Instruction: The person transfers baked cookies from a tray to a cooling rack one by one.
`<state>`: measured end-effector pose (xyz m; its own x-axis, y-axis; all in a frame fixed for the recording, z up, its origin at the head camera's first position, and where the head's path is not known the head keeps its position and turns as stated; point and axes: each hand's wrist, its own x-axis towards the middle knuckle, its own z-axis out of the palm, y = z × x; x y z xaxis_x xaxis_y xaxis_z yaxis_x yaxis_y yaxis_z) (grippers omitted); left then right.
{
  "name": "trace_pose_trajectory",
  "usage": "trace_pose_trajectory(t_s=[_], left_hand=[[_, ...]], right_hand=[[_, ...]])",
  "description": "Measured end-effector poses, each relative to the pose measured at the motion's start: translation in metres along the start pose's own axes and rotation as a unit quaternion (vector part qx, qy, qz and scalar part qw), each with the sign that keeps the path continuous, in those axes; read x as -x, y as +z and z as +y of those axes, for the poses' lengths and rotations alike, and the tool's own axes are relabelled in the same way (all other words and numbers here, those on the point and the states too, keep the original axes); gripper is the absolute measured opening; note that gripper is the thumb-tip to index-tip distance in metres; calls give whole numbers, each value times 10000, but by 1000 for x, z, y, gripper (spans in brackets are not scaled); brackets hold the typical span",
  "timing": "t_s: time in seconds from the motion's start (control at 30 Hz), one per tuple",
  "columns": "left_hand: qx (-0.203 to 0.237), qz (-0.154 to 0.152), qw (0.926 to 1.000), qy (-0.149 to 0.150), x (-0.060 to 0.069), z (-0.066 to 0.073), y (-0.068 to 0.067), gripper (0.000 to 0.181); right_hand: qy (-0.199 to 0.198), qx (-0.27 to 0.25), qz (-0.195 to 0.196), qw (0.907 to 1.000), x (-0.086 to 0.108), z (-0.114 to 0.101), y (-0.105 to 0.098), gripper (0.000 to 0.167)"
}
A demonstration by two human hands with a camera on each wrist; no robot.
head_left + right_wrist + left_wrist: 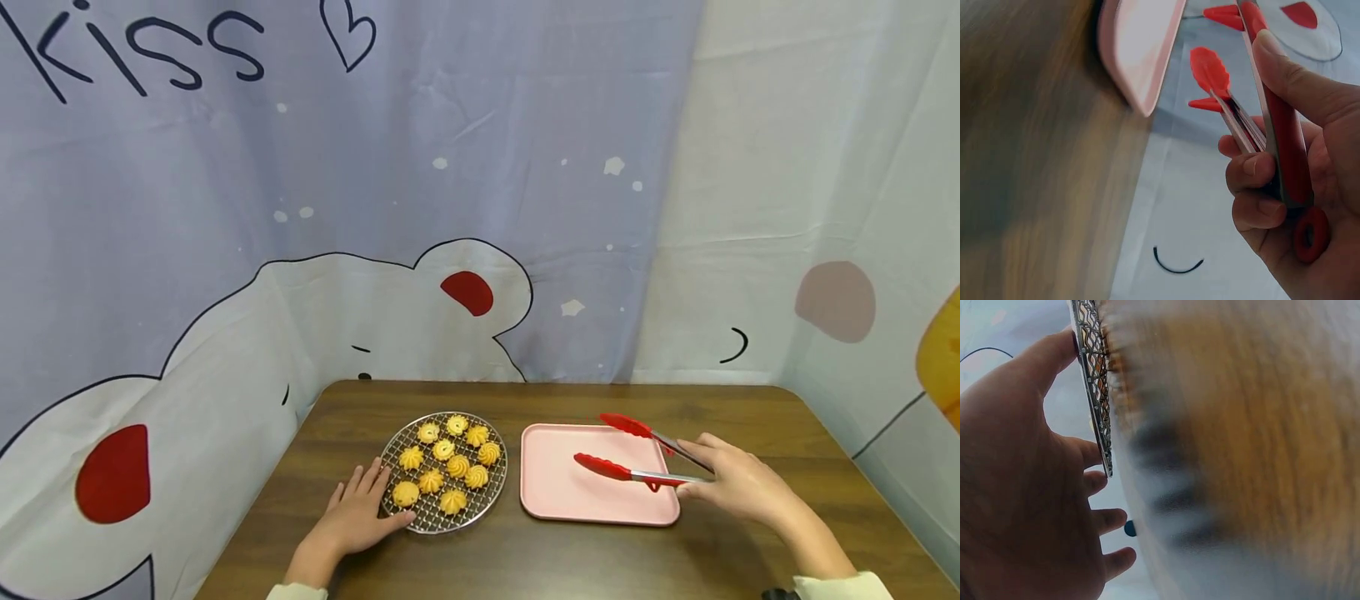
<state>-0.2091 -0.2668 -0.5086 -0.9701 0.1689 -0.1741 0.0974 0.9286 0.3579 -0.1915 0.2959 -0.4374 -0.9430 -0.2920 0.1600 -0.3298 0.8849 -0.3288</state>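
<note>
Several golden piped cookies point(457, 465) lie on a round wire rack point(427, 522) left of the middle of the table. At the rack's left edge my left hand point(352, 515) is spread, its thumb and some fingertips touching the rim; the left wrist view shows the rack edge-on against that hand point(1029, 481). My right hand point(750, 482) grips a pair of tongs point(617, 469) with red tips, whose arms stand apart with nothing between them. Their tips are over the pink tray point(551, 479). In the right wrist view thumb and curled fingers hold the tongs' red handle point(1285, 144).
The wooden table point(480, 567) ends at a patterned cloth curtain point(390, 308) behind and at the sides. The rack and the pink tray stand side by side with a narrow gap of tabletop between them.
</note>
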Motion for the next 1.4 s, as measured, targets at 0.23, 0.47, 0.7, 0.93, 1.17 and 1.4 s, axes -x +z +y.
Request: trace_pose_trajectory(t_s=[0.23,0.47,0.7,0.93,1.17,1.4], left_hand=[[14,-28,10000,-23,1,1,-1,103],[-11,-27,10000,-12,1,2,-2,103],[-73,-17,10000,-20,0,2,-1,103],[-64,-11,10000,10,0,4,-2,102],[-30,-46,10000,-38,2,3,-1,103],[-56,-8,10000,-39,2,2,0,105]], right_hand=[[423,51,130,9990,17,22,-4,76],[940,121,135,9954,29,42,-5,84],[1386,30,466,9892,40,63,-4,88],[1787,-53,249,9836,43,81,-2,95],[2291,-221,-254,9728,45,91,4,98],[2676,-449,-657,9602,44,93,10,110]])
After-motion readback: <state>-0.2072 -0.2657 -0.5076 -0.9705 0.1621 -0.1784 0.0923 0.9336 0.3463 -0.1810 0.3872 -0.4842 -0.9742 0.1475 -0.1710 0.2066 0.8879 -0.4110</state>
